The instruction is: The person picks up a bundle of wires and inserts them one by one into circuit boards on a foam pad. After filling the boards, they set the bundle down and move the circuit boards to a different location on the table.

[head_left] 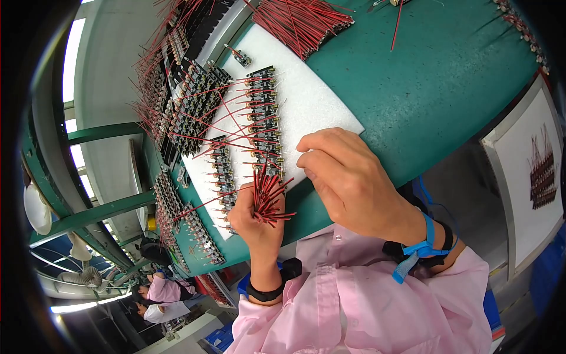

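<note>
My left hand [257, 222] is closed around a bundle of red wires [269, 197], whose cut ends fan upward and to the right. Just above it, a long strip of small black circuit boards [263, 115] lies on a white foam sheet [315, 94]; red wires trail leftward from it. A shorter board strip [222, 177] lies to the left, partly behind my left hand. My right hand [351, 180] hovers at the foam's near right edge, fingers bent and slightly apart, with nothing visible in them. One loose small board [241, 57] sits near the foam's far corner.
A large pile of red wires [306, 20] rests at the far side of the green mat [407, 100]. Many stacked wired boards [197, 106] crowd the left. A white-framed panel [527, 177] stands at right. Other people [162, 292] work in the left background.
</note>
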`<move>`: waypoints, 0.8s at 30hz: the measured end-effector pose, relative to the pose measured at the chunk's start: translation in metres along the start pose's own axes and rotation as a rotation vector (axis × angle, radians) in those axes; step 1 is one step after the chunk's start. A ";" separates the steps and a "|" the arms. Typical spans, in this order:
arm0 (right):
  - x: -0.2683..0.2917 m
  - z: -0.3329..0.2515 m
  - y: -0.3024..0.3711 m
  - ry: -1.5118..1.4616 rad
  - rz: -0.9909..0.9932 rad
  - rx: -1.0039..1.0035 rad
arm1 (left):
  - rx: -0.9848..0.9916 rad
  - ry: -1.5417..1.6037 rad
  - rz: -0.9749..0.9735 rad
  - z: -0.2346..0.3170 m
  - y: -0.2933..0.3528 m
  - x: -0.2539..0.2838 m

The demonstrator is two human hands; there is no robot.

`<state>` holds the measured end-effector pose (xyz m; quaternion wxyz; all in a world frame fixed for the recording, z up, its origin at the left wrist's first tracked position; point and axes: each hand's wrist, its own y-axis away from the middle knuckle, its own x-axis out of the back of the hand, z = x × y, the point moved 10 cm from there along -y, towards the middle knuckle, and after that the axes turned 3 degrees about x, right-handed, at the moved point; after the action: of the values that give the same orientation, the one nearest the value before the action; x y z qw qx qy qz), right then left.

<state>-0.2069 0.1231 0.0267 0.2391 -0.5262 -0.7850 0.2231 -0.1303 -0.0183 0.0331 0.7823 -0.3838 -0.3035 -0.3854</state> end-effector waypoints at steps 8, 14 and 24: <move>0.003 -0.005 -0.003 -0.022 0.030 0.025 | 0.186 0.215 -0.037 -0.007 0.003 0.010; -0.025 -0.019 0.000 -0.131 -0.176 -0.093 | 0.353 0.631 -0.225 0.001 0.008 -0.003; -0.048 -0.040 0.006 -0.127 -0.319 -0.119 | 0.380 0.829 -0.277 -0.016 0.018 0.010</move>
<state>-0.1618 0.0844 0.0479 0.1899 -0.3933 -0.8837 0.1684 -0.1073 -0.0283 0.0262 0.8350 -0.0036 -0.0790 -0.5445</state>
